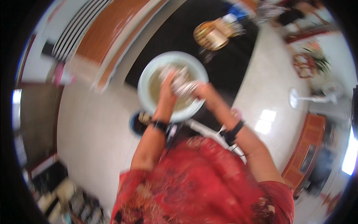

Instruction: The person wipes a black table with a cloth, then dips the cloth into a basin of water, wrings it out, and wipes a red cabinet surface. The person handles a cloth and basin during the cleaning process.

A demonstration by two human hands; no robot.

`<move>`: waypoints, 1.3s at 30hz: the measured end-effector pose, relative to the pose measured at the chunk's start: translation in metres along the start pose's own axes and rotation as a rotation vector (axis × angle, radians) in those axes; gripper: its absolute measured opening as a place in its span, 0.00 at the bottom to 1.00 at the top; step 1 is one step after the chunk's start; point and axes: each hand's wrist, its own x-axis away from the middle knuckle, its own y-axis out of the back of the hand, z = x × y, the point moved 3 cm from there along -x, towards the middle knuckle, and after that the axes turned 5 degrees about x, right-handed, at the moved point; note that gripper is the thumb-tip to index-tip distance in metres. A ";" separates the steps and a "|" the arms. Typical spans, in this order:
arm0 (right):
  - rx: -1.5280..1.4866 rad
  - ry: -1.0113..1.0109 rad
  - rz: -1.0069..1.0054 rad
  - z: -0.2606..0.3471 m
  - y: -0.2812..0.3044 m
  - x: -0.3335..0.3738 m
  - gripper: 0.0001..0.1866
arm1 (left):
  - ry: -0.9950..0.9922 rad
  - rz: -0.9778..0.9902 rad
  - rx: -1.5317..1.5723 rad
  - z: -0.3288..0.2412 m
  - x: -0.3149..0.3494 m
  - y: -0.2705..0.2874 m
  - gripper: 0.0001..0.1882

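A pale, striped wet-looking cloth (181, 79) is bunched and twisted between my two hands, above murky water (156, 88) in a pale blue-white basin (144, 96). Closed round the cloth's left part is my left hand (168, 88). My right hand (201, 92) grips its right end, close to the basin's right rim. Motion blurs the fingers and the cloth, so its exact kind cannot be made out. The basin stands on a black table (160, 43).
Farther along the table is a round wicker basket (201, 34) with packages in it. A dark blue bucket (133, 123) stands left of my left forearm. Wooden furniture (108, 31) lines the far left; a white fan (317, 99) and a wooden cabinet (306, 143) are at right.
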 end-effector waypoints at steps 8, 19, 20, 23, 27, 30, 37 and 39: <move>0.430 0.480 -0.366 0.009 0.010 -0.005 0.30 | 0.047 -0.092 0.012 -0.014 -0.024 0.034 0.15; 0.869 0.991 -0.563 0.040 0.020 0.022 0.25 | 0.222 -0.040 0.031 0.007 -0.028 0.031 0.13; 0.866 0.967 -0.503 0.045 0.027 0.022 0.26 | 0.255 -0.014 0.066 0.011 -0.023 0.020 0.13; 0.913 0.756 -0.243 0.042 0.031 0.014 0.23 | 0.277 -0.044 0.014 0.005 -0.004 -0.008 0.13; 0.908 0.765 -0.413 0.031 0.020 0.004 0.19 | 0.169 -0.084 -0.071 -0.002 -0.015 -0.001 0.15; 0.816 0.627 -0.428 0.020 0.004 -0.001 0.18 | -0.004 -0.179 -0.130 0.000 -0.027 0.008 0.17; 0.477 0.318 -0.280 0.015 -0.013 0.000 0.26 | -0.219 -0.319 -0.225 -0.007 -0.002 -0.007 0.22; 0.406 0.200 -0.218 0.017 -0.014 -0.002 0.27 | -0.244 -0.311 -0.227 -0.007 0.000 -0.010 0.22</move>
